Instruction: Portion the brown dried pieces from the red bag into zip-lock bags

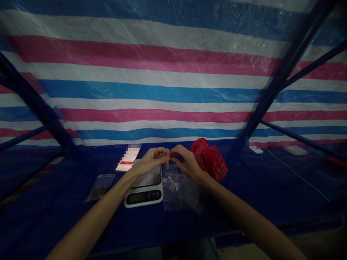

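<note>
We have both hands (169, 160) raised together above the middle of the table, and their fingers are curled inward. Our left hand (151, 161) and our right hand (187, 162) are closed in a pinch around a small clear plastic piece (167, 159), held upright between the fingertips. It is too small and see-through to tell exactly what it is, or whether it joins the plastic below it.

Under our right hand, a heap of clear plastic bags (181, 193) lies on the dark blue table cover (54, 206), just beside a white digital scale (143, 187) with a dark display facing us. The scale sits under our left wrist. Beyond our left hand, a smartphone (128, 157) lies with its lit screen showing a red button. Nearer on the left is a small zip bag (100, 187) holding something brownish.

Just beyond our right hand sits a crumpled red plastic bag (208, 159). Farther right are a white computer mouse (256, 149), its white cable (298, 177) trailing toward us, and a flat white box (295, 150). Behind everything hangs a striped pink, white and blue tarpaulin (173, 90), crossed by dark blue frame bars (290, 72).
</note>
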Motion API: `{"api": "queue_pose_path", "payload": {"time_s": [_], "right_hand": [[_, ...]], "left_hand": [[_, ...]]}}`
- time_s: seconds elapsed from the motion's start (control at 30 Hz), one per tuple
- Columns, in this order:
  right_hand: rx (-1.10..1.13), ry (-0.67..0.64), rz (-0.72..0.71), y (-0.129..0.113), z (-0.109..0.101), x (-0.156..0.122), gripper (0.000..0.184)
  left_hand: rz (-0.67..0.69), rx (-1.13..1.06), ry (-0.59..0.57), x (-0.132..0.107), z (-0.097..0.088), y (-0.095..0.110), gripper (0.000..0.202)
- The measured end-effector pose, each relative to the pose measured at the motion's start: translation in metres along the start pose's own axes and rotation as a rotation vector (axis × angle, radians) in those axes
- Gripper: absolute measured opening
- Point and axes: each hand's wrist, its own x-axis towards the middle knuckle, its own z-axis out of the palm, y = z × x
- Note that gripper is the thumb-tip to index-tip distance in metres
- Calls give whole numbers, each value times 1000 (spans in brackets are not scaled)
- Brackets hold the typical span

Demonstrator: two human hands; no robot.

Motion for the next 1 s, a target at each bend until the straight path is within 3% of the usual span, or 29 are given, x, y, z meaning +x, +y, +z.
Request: {"api": "queue_pose_path", "payload": {"time_s": [0.17, 0.43, 0.63, 0.77, 0.87, 1.0], "right_hand": [[-53, 98, 7, 4, 11, -25, 6], [-256, 113, -151, -2, 9, -28, 37], [-357, 104, -137, 8, 5, -29, 18], [-482, 87, -136, 3, 4, -26, 4], [-597, -18, -233, -9, 5, -26, 8], [-609, -105, -396, -20, 6, -28, 11]], "left_hand": [[79, 134, 62, -6, 5, -10, 20], [72, 155, 106, -12, 12, -17, 14], [84, 174, 168, -10, 15, -27, 17], [155, 303, 309, -12, 18, -25, 19], [213, 377, 407, -13, 22, -22, 19], [270, 395, 440, -17, 24, -20, 21]]}}
